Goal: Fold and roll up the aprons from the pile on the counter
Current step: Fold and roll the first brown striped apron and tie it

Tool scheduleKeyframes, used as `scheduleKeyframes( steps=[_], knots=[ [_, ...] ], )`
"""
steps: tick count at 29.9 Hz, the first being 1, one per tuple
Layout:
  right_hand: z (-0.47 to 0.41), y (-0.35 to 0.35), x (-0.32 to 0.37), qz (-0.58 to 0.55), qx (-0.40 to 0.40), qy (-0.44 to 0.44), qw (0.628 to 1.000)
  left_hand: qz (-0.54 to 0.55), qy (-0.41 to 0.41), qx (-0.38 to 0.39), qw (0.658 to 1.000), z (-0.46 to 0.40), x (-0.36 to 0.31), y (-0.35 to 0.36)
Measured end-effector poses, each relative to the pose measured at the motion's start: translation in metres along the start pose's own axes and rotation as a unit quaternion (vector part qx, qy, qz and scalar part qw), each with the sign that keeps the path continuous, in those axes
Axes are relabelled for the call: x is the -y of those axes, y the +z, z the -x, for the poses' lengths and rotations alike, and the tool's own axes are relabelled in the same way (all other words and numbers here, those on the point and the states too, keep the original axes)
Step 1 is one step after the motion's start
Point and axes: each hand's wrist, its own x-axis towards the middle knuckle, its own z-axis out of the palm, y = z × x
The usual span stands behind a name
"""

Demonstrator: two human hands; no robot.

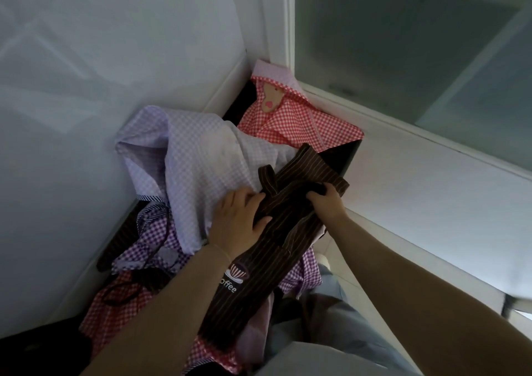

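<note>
White walls corner a dark counter [347,157] where both hands, left [237,221], right [326,198], grip the brown striped apron [285,231].

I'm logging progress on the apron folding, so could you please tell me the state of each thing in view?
Brown striped apron: folded into a long strip, not yet rolled, held at its far end.
Left hand: rests on the brown apron, thumb over its edge.
Right hand: grips the apron's far end.
Lilac check apron: crumpled, unfolded.
Red check apron: loose in the corner, unfolded.
Purple check apron: crumpled in the pile.
</note>
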Motion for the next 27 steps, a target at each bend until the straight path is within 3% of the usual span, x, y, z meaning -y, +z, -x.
scheduleKeyframes(
  steps=[3, 6, 8, 10, 13, 18, 21, 23, 25, 27],
  knots=[
    [0.001, 0.001, 0.000, 0.011, -0.008, -0.011, 1.000, 0.025, -0.056, 0.027, 0.998, -0.014, -0.014, -0.009],
    [0.001, 0.001, 0.001, -0.206, 0.002, 0.094, 0.974, 0.134, -0.142, 0.058, 0.979, -0.034, -0.021, -0.012],
    [0.005, -0.003, 0.003, -0.335, 0.046, 0.130, 0.932, 0.157, -0.106, 0.005, 0.982, -0.040, -0.023, -0.013],
    [0.008, -0.010, 0.001, -0.377, 0.123, 0.112, 0.911, 0.148, -0.026, 0.005, 0.989, -0.038, -0.026, -0.015],
    [0.015, -0.020, 0.004, -0.353, 0.228, 0.058, 0.906, 0.138, 0.039, 0.098, 0.985, -0.035, -0.029, -0.015],
    [0.019, -0.022, 0.013, -0.344, 0.268, 0.029, 0.899, 0.120, 0.125, 0.004, 0.985, -0.039, -0.027, -0.009],
    [0.015, -0.025, 0.010, -0.416, 0.235, 0.061, 0.876, 0.259, 0.032, 0.119, 0.958, -0.050, -0.031, -0.020],
    [0.008, -0.025, 0.004, -0.402, 0.144, 0.073, 0.901, 0.235, -0.005, 0.194, 0.952, -0.059, -0.031, -0.019],
    [-0.002, -0.024, -0.008, -0.278, 0.023, 0.056, 0.959, 0.153, 0.017, 0.171, 0.973, -0.065, -0.025, -0.010],
    [-0.007, -0.023, -0.015, -0.138, -0.041, 0.019, 0.989, 0.110, 0.029, 0.124, 0.986, -0.066, -0.019, -0.001]
  ],
)
